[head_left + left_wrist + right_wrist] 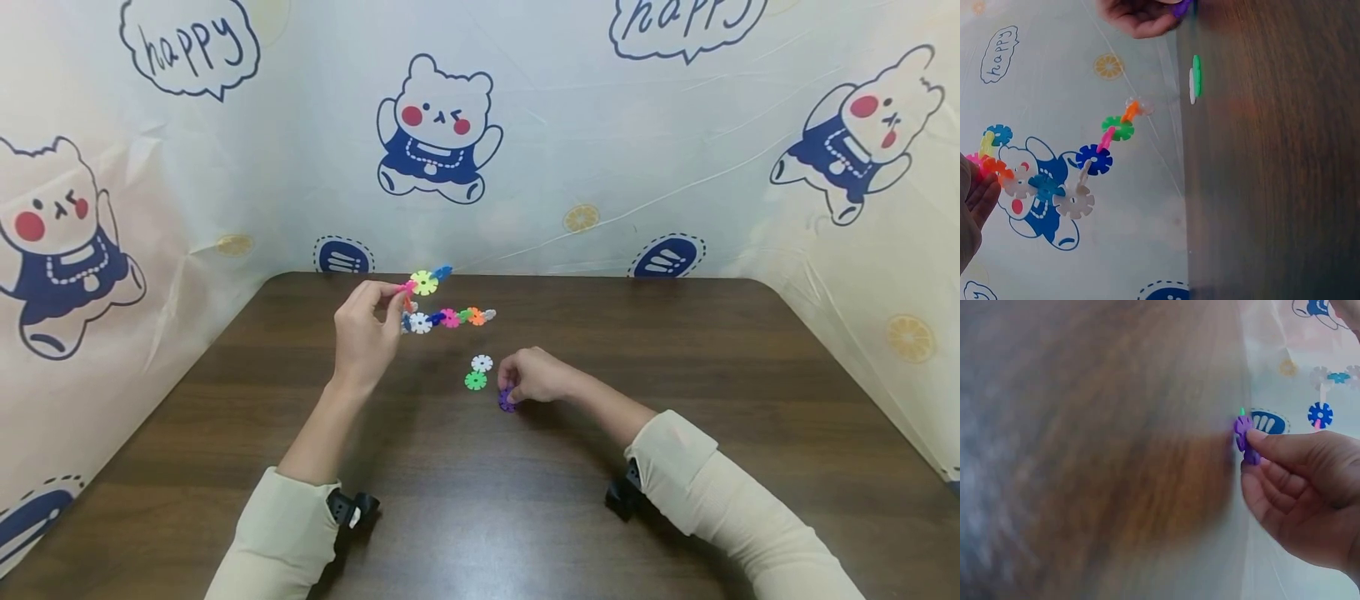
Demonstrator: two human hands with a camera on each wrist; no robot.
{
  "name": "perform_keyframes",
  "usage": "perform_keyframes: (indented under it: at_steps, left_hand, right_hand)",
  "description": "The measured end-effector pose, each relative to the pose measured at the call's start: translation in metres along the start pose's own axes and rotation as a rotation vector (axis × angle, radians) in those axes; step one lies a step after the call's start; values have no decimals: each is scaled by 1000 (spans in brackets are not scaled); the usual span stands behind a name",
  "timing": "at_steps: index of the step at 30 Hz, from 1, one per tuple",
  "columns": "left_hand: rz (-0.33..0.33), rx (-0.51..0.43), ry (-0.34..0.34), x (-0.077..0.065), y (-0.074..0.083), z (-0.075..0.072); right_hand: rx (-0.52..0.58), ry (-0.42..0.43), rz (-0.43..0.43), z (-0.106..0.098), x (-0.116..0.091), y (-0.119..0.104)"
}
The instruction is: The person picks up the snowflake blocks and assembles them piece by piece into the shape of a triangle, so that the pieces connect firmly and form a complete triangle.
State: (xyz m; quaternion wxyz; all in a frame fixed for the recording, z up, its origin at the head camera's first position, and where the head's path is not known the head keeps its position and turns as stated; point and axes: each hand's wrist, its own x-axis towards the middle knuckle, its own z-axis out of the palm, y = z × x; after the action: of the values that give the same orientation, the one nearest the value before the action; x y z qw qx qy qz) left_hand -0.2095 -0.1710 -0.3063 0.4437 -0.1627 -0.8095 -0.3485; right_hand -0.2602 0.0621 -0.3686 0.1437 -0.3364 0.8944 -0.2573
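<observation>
Up near the back of the table, my left hand [366,329] pinches a chain of interlocked plastic snowflake discs [450,318] in several colours. The chain bends at the fingers; a yellow disc [423,283] and a blue one stick out above, and the longer run extends rightward below. In the left wrist view, the chain [1094,159] hangs in the air. Thumb and fingers of my right hand [538,375] pinch a purple snowflake disc [1244,432], low over the tabletop. Just left of that hand lie a white disc [482,363] and a green disc [476,381].
The brown wooden table [465,517] ends at a back edge close behind the chain. A pale printed curtain [540,150] with bears stands behind and at both sides. A black wrist camera [352,509] is strapped at the left sleeve, another [624,493] at the right.
</observation>
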Motion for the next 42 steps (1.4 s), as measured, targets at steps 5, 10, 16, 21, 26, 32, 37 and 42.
perform_keyframes:
  at_steps: [5, 10, 16, 21, 26, 32, 37, 42]
  left_hand:
    - [14, -8, -25, 0, 1, 0]
    - [57, -29, -63, -1, 6, 2]
    - [141, -48, -112, -2, 16, 5]
    - [232, -58, -123, -5, 23, 10]
    - [320, -79, -104, -9, 29, 16]
    - [353, -92, -96, -12, 32, 22]
    - [360, -88, -105, -13, 33, 23]
    - [377, -93, -93, -14, 33, 25]
  right_hand:
    - [57, 71, -2, -16, -7, 0]
    - [181, 225, 18, -38, -19, -5]
    - [459, 504, -19, -59, -32, -18]
    - [749, 625, -32, -65, -36, -29]
    - [1037, 701, -74, -66, -36, -35]
    - [1107, 737, -94, -63, -37, -37]
    - [1070, 711, -81, -61, -38, -40]
    - [1081, 710, -87, -58, -37, -40]
